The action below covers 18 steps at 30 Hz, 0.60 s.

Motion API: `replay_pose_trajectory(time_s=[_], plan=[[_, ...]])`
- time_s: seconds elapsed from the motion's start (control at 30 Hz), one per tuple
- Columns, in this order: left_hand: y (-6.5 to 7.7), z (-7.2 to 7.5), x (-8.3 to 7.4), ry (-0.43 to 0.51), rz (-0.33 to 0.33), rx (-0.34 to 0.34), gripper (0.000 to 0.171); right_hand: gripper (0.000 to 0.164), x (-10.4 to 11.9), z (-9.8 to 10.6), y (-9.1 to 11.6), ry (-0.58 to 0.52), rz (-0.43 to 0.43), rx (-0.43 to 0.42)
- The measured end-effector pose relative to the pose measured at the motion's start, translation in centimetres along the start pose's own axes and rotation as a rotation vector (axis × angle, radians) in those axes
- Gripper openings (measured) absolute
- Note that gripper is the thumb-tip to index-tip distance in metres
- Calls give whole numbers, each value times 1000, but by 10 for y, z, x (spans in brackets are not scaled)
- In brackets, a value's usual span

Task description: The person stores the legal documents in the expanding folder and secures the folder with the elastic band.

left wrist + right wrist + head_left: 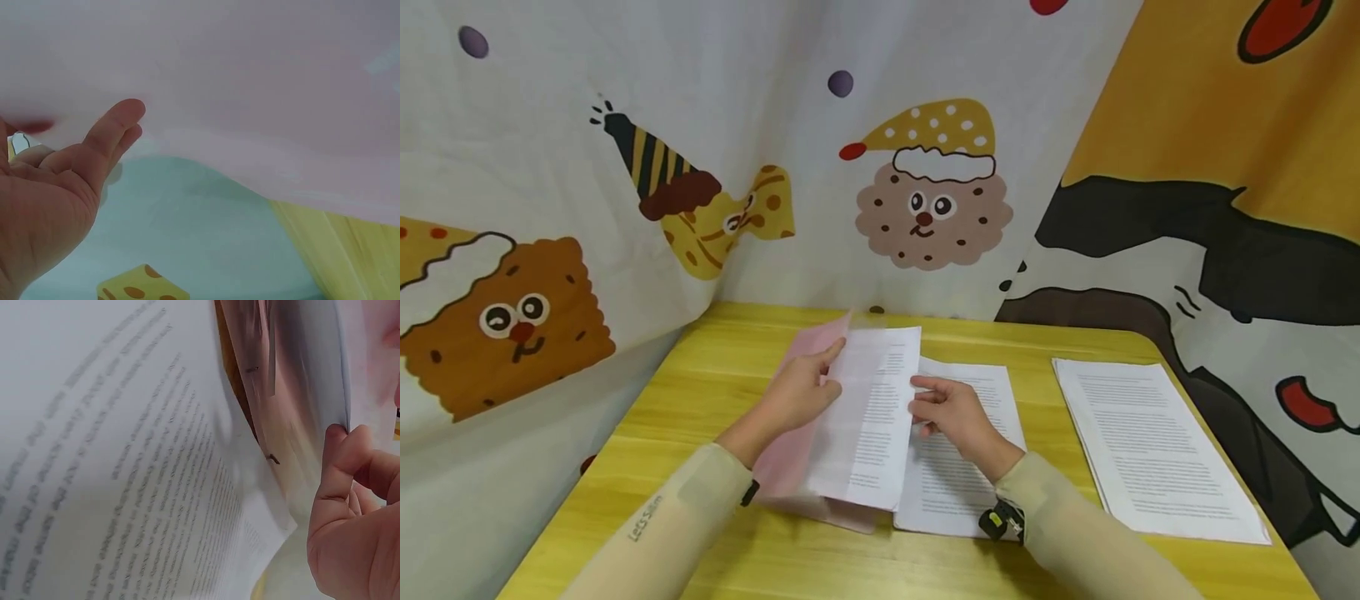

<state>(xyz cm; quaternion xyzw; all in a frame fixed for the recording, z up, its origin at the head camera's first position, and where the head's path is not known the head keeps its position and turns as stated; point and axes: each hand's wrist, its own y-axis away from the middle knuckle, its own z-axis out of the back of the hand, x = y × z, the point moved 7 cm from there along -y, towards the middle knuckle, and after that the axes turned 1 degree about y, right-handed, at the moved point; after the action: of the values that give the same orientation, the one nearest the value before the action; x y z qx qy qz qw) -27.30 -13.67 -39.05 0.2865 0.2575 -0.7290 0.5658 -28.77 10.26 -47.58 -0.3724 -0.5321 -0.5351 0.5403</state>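
A pink translucent folder (786, 462) stands partly opened on the table, with printed sheets (887, 417) inside and a clear flap (838, 442) over their left part. My left hand (801, 392) pinches the folder near its upper left; in the left wrist view its fingers (112, 131) lie along the pinkish film, the thumb showing faintly through. On the other side, my right hand (951, 412) pinches the right edge of the printed sheets between thumb and fingers. The right wrist view shows that sheet edge (345, 375) at the fingertips. Under this hand lies another printed stack (955, 492).
Further right on the yellow wooden table (1037, 417) rests a second stack of printed pages (1157, 450). A cloth with cartoon figures (775, 83) hangs behind the table. Two dark staples (273, 459) show in the right wrist view.
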Motion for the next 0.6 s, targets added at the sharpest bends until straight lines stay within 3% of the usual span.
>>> replay_pose_trajectory(time_s=[0.3,0.5,0.6], plan=[[2,-11,-12,8,-41,34,72,46,2,-17,-6,-12,-18,20],[2,-13,-16,4,-62,26,72,38,-2,-18,-3,187,-22,-20],[0,-14,-16,-44,-70,22,72,36,0,-13,0,251,3,-30]])
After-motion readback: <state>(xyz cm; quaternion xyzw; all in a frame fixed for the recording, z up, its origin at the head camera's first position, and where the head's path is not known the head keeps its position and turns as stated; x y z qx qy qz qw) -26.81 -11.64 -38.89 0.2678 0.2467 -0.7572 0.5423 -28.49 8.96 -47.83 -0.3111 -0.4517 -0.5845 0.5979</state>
